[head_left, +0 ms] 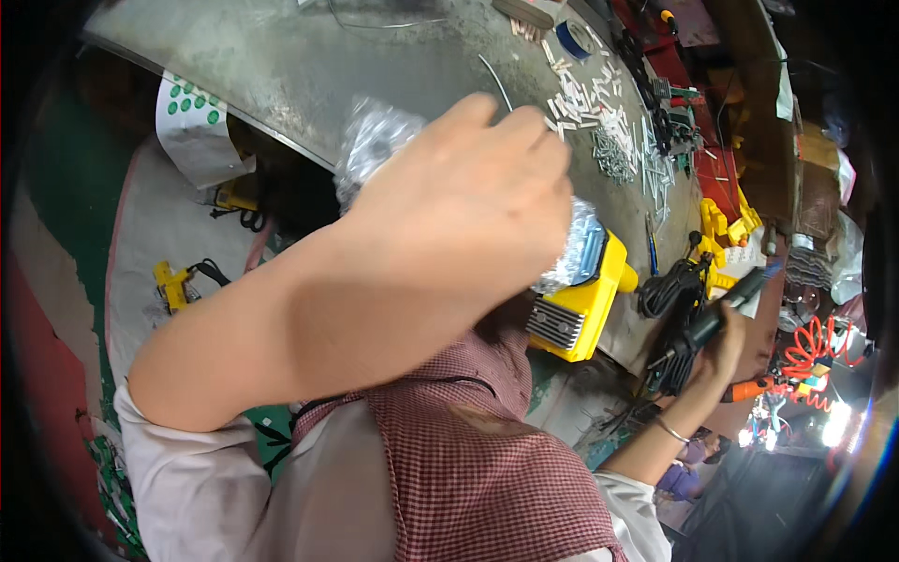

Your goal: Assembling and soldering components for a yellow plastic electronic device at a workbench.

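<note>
Yellow device (582, 323) part-hidden, plastic wrap (373, 136) seemingly too

Yellow device (592, 314) with a boxy, tilted casing, a ribbed grey panel (557, 324) on the near side and a blue section (590, 251) above, partly hidden. Clear plastic wrap (573, 253), crinkled and shiny, against the blue section of the yellow device; more bunched clear plastic (373, 145) well to the left of the device, connection hidden. Dark cylindrical tool (700, 330), slim and slanted, held to the right of the device, thin tip toward the device's side.
</note>
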Available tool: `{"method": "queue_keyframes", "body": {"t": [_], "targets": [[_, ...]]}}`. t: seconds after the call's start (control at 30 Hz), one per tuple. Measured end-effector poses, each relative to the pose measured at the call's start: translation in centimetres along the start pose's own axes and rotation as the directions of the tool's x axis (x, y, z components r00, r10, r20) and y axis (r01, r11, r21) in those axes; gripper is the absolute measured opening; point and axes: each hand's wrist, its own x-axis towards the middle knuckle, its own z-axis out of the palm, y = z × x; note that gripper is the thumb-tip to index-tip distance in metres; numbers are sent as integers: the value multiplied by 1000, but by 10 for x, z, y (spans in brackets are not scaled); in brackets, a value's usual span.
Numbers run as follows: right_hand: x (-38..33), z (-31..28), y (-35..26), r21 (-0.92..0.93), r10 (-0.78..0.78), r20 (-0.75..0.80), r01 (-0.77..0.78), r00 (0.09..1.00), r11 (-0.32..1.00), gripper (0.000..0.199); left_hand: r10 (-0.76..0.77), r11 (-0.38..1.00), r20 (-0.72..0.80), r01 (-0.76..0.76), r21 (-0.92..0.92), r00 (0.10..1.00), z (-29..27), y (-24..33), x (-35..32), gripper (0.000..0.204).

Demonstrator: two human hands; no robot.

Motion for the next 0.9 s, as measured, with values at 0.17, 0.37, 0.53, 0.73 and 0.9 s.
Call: {"method": "queue_keyframes", "body": {"t": [0.17, 0.37, 0.53, 0.73, 0.9], "targets": [[-2, -31, 110, -371, -131, -232, 37, 964, 928, 55, 73, 993, -95, -63, 101, 993, -15, 12, 24, 22], [-34, -3, 77, -840, -207, -221, -78, 953, 538, 70, 37, 997, -161, -24, 78, 986, -19, 16, 22, 22], [-43, 40, 36, -892, -458, -114, 113, 882, 439, 49, 30, 994, 69, -23, -110, 997, -23, 1, 18, 54], [-41, 55, 1, -682, -367, -184, 151, 912, 716, 30, -173, 952, 190, 214, -220, 966, 6, -15, 2, 85], [-58, -60, 80, -557, -185, -550, -193, 815, 808, 28, -177, 964, 303, 227, -139, 937, 2, -4, 11, 87]]}}
